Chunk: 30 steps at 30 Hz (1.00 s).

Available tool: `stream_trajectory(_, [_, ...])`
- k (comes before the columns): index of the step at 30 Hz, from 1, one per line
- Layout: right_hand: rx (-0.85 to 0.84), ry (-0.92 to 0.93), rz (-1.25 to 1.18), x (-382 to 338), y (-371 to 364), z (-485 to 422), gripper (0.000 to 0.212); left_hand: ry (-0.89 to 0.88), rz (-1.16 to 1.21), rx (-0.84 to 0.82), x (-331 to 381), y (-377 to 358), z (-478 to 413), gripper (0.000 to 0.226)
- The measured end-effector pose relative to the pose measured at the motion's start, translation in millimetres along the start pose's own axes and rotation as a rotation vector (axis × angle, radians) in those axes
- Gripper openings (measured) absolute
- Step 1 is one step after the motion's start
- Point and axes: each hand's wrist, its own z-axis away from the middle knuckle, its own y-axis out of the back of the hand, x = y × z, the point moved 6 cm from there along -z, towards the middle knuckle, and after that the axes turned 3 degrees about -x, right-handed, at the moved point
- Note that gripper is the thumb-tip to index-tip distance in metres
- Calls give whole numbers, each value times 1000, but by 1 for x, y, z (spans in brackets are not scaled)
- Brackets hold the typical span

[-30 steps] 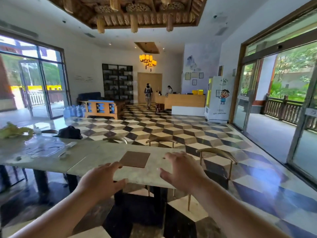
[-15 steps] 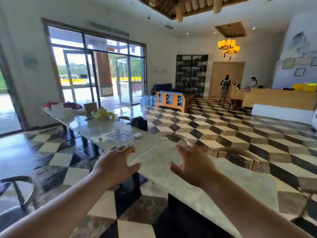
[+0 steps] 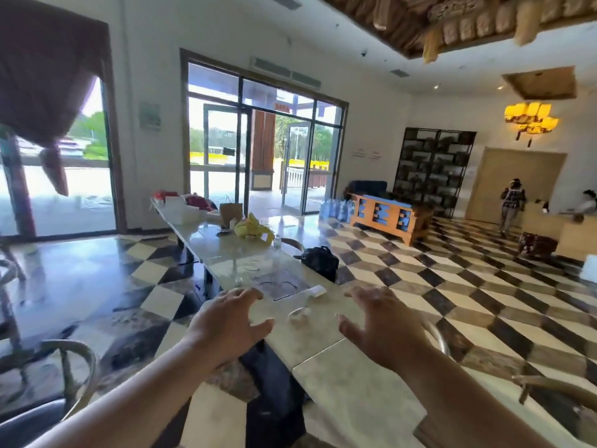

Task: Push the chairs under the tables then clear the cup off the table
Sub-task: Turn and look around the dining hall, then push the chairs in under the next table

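Hovering empty with fingers spread over the near table [image 3: 339, 376], left hand [image 3: 226, 321] and right hand [image 3: 381, 324] flank the small pale cup [image 3: 298, 313], apparently positioned for collecting it.

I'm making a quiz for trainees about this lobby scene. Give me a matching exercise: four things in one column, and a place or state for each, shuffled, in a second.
Things:
1. yellow bag
2. black backpack
3. left hand
4. chair with curved back

Places or states:
A. beside the table's right edge, lower than the tabletop
B. on the floor, left of the table, not pushed in
C. on the tabletop, far end
D. open, fingers spread, holding nothing

Pairs: 1-C, 2-A, 3-D, 4-B
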Motion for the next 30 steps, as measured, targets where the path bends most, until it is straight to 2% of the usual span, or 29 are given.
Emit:
stream_trajectory(4, [-116, 74, -129, -20, -71, -80, 75, 83, -70, -37, -60, -27, -26, 78])
stream_trajectory(6, [-171, 162, -160, -33, -110, -127, 66, 175, -96, -66, -102, -39, -29, 78])
stream_trajectory(8, [-226, 272, -114, -51, -149, -175, 54, 287, -139, -103, -150, -51, -24, 63])
stream_trajectory(10, [-265, 390, -97, -79, -187, -219, 50, 445, -174, -140, -198, -58, -12, 51])
stream_trajectory(12, [-306, 509, -175, -118, -217, -258, 51, 655, -145, -109, -242, -56, 7, 42])
stream_trajectory(15, [-355, 728, -226, -191, -253, -299, 51, 901, -183, -53, -273, -38, 34, 32])
stream_trajectory(16, [-348, 834, -230, -219, -262, -307, 57, 962, -197, -33, -278, -30, 42, 33])
stream_trajectory(23, [-428, 1332, -460, -385, -298, -259, 58, 1346, -210, 56, -269, -15, 129, 49])
stream_trajectory(27, [-565, 1502, -448, -444, -328, -201, 63, 1574, -182, 74, -263, -32, 216, 50])
stream_trajectory(30, [-598, 1618, -354, -485, -356, -164, 53, 1715, -126, 140, -264, -50, 280, 44])
